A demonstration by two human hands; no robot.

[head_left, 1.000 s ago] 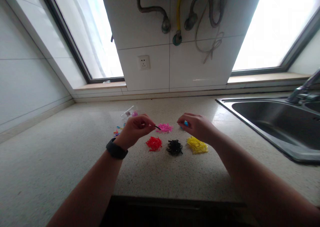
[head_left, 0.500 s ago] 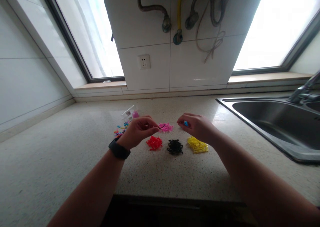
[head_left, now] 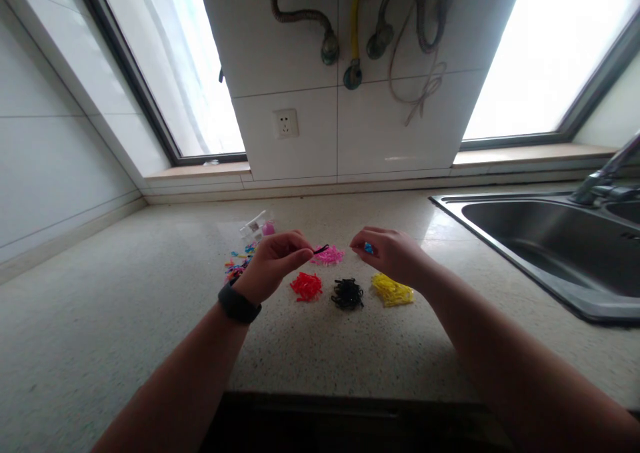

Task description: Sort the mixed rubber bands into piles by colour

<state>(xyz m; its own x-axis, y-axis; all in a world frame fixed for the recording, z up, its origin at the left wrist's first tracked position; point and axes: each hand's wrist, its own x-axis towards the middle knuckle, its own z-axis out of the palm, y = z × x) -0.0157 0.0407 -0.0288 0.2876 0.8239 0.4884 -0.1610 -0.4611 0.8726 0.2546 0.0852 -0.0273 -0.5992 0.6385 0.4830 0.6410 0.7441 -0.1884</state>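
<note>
Counter [head_left: 320, 353]: red pile [head_left: 306, 286], black pile [head_left: 347, 294], yellow pile [head_left: 393, 290]
Right hand [head_left: 390, 256]: fingertips close together by blue pile [head_left: 369, 247]; cannot tell whether holding anything
Left hand [head_left: 277, 260]: pinching a black band [head_left: 323, 248]
Clear bag [head_left: 253, 225]: any print too small to read
Black band: seen against pink pile [head_left: 330, 258]

From where I stand, the person's left hand [head_left: 280, 256] is a bit further right than a second ago, and the black band [head_left: 321, 249] in its fingertips, which sloped down then, now angles up in front of the pink pile [head_left: 330, 257]. Band looks thicker than half a second ago; more of the mixed-colour pile [head_left: 237, 264] shows beside the wrist.
</note>
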